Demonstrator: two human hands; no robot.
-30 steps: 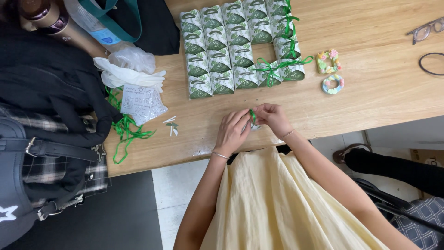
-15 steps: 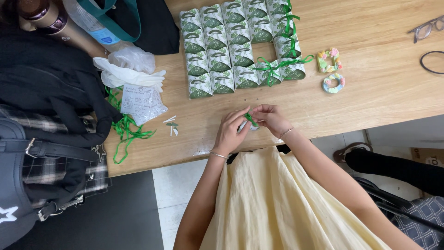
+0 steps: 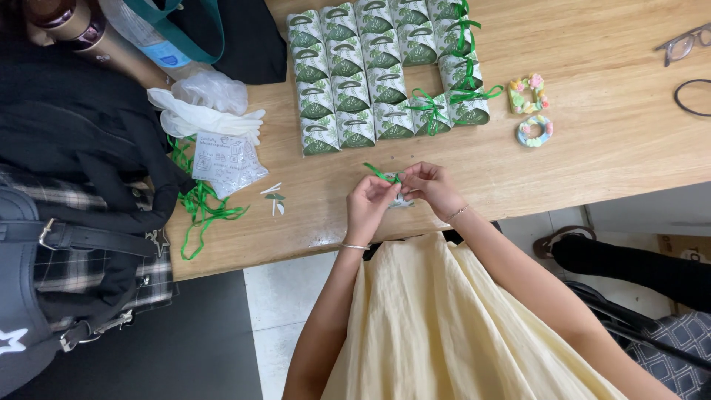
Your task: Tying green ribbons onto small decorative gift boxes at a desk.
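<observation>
Head camera looked down on a wooden table (image 3: 592,148) where both hands met near its front edge. The left hand (image 3: 368,206) and the right hand (image 3: 433,187) were each closed in a pinch on a thin green ribbon (image 3: 381,174), which rose in a short loop between the fingertips. Under the fingers sat a small box (image 3: 404,200), mostly hidden, with only a pale corner showing on the table just beside the right hand. A thin bracelet circled each wrist.

Farther back on the table stood rows of small green and white boxes (image 3: 355,81), packed touching one another; the ones at the right end of the block carried tied green bows (image 3: 465,74). Just right of them lay two small pastel rings (image 3: 529,111), and near the far right edge a pair of glasses (image 3: 685,44) and a dark hair tie (image 3: 692,96).

To the left lay white gloves (image 3: 204,115), a printed plastic bag (image 3: 226,159), loose green ribbons (image 3: 196,211) and a few small paper tags (image 3: 274,198). A black bag (image 3: 67,148) covered the table's left end. The person wore a pale yellow skirt (image 3: 444,333).
</observation>
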